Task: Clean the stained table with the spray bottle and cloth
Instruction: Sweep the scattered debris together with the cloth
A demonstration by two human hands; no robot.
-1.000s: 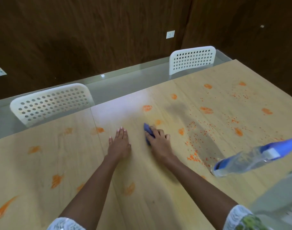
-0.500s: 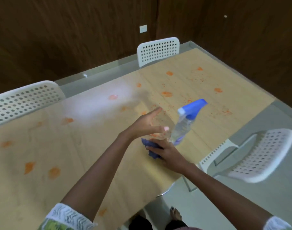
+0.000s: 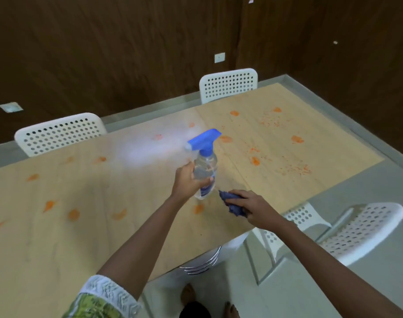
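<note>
My left hand [image 3: 187,182] grips the body of a clear spray bottle [image 3: 205,169] with a blue trigger head, held upright just above the table near its front edge. To its right my right hand [image 3: 251,205] holds a crumpled blue cloth [image 3: 232,203] down on the tabletop. The light wooden table [image 3: 81,226] carries several orange stains, with smears at the left and front and speckled spots at the right. A pale glare lies on the wood left of the bottle's nozzle.
Two white perforated chairs stand behind the table, one chair [image 3: 58,133] at the left and another chair [image 3: 228,84] at the far edge. A third white chair [image 3: 356,228] sits at the near right, beside the table's front corner. Dark wooden walls enclose the room.
My left hand has closed round the spray bottle and raised it upright. My right hand with the cloth has slid a little to the right. The camera has shifted.
</note>
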